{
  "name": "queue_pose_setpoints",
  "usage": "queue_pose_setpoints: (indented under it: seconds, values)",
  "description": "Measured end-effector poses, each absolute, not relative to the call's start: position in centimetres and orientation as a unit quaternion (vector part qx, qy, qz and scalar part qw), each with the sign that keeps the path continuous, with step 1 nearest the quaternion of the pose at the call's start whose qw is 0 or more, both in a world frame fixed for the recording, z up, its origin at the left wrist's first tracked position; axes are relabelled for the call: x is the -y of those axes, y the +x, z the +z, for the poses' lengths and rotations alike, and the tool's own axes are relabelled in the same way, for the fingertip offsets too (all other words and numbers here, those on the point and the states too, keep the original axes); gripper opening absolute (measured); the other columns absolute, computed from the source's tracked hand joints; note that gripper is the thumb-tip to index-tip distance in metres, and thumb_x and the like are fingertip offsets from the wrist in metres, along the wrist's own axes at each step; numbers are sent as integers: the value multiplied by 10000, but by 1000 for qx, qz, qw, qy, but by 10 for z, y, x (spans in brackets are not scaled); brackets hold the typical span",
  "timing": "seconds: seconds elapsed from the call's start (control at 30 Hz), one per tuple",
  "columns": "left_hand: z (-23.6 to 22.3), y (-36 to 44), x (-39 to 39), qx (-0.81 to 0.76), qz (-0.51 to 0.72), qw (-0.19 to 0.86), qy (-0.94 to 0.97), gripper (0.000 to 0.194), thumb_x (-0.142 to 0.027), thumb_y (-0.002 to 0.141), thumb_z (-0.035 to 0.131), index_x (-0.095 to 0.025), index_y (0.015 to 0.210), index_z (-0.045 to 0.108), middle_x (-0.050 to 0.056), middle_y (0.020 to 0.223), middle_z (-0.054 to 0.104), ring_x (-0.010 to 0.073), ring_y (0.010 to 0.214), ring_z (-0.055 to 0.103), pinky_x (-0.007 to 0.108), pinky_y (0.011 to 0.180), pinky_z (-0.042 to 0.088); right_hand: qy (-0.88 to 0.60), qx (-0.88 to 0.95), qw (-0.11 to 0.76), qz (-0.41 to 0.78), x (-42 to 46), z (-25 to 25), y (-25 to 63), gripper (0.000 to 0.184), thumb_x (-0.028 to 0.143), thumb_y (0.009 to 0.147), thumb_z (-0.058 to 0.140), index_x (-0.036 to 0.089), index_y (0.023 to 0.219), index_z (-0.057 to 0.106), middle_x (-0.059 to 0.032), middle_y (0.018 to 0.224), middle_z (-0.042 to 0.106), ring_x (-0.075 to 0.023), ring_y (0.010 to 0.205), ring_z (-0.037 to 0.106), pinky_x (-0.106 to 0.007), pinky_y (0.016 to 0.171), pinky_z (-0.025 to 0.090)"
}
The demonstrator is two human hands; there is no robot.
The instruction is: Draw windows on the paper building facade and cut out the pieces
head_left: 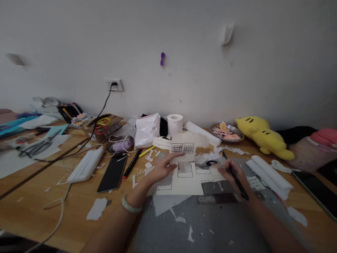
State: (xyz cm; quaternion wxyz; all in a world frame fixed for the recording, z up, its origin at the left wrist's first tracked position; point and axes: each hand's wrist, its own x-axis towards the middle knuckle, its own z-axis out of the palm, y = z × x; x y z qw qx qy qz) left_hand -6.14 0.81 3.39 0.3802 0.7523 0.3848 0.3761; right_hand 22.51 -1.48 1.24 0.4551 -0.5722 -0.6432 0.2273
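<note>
My left hand reaches over a white paper sheet with drawn rectangles and cut openings. Its index finger stretches out onto a pale piece with two drawn grids. My right hand is closed around a slim black tool, pen or craft knife, I cannot tell which. At those fingertips is a small blurred white paper piece. Below the sheet lies a grey cutting mat, with a metal ruler across it near my right wrist.
Left of the sheet lie a black phone, a black marker and a white power strip. Behind stand a toilet paper roll and a metal dish. Yellow plush toys and rolled paper are right; paper scraps lie around.
</note>
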Motion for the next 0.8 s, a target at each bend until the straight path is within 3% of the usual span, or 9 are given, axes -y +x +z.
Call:
queue_pose_setpoints:
  seconds: [0.1, 0.23, 0.3, 0.33, 0.4, 0.43, 0.5, 0.67, 0.8]
  values:
    - [22, -58, -17, -470, 388, 326, 723, 454, -120, 748, 496, -226, 1189, 518, 38, 1265, 526, 220, 1114, 496, 350, 929, 397, -595, 615, 468, 220, 10, 8, 227, 224, 384, 714, 502, 239, 721, 332, 27, 615, 468, -172, 553, 508, -304, 525, 415]
    - [9, -55, -30, -558, 359, 291, 689, 426, -139, 733, 516, -147, 1159, 520, 101, 1101, 587, 208, 848, 593, 349, 784, 475, -623, 605, 448, 213, 8, 8, 230, 196, 345, 714, 513, 235, 746, 354, -17, 763, 577, -197, 662, 568, -329, 607, 427]
    - [8, -55, -32, -578, 349, 273, 686, 381, -156, 733, 523, -126, 1113, 539, 136, 1112, 555, 228, 919, 575, 383, 829, 456, -637, 620, 407, 212, 11, 14, 233, 203, 317, 679, 570, 228, 722, 392, -2, 709, 571, -191, 626, 547, -314, 593, 401]
    - [9, -55, -31, -587, 344, 261, 685, 364, -164, 730, 531, -125, 1092, 548, 154, 1164, 516, 250, 1019, 536, 407, 883, 423, -638, 637, 372, 223, 14, 19, 233, 203, 301, 659, 596, 223, 704, 413, 11, 661, 556, -184, 593, 529, -300, 572, 385]
    - [13, -57, -28, -607, 329, 233, 685, 388, -177, 707, 565, -136, 1092, 549, 171, 1311, 385, 313, 1240, 342, 471, 996, 296, -619, 702, 213, 278, 22, 29, 232, 189, 294, 658, 613, 217, 689, 443, 21, 634, 537, -169, 575, 509, -266, 531, 359]
    - [16, -58, -25, -617, 318, 221, 685, 441, -181, 680, 595, -143, 1115, 538, 170, 1377, 302, 351, 1305, 211, 512, 1026, 219, -589, 733, 135, 312, 27, 34, 230, 213, 268, 618, 654, 213, 710, 469, 17, 675, 547, -167, 603, 516, -255, 534, 359]
    - [20, -61, -19, -636, 284, 202, 689, 576, -183, 626, 642, -179, 1184, 499, 137, 1456, 168, 401, 1335, 39, 576, 1032, 102, -557, 767, 58, 313, 36, 41, 224, 295, 197, 544, 702, 213, 745, 486, 8, 735, 563, -174, 662, 522, -241, 540, 347]
    - [21, -61, -10, -602, 123, 203, 763, 924, -345, 529, 745, -229, 1349, 334, 130, 1499, -20, 431, 1321, -103, 589, 1025, 11, -525, 808, -7, 268, 44, 43, 211, 250, 123, 573, 657, 204, 708, 462, -7, 740, 568, -176, 680, 506, -245, 562, 315]
    - [19, -56, -7, -519, 27, 253, 816, 971, -453, 589, 706, -238, 1402, 220, 160, 1484, -90, 415, 1324, -106, 599, 1013, 30, -513, 808, -11, 289, 44, 42, 209, 240, 122, 592, 635, 204, 715, 446, -6, 754, 573, -172, 680, 513, -244, 563, 317]
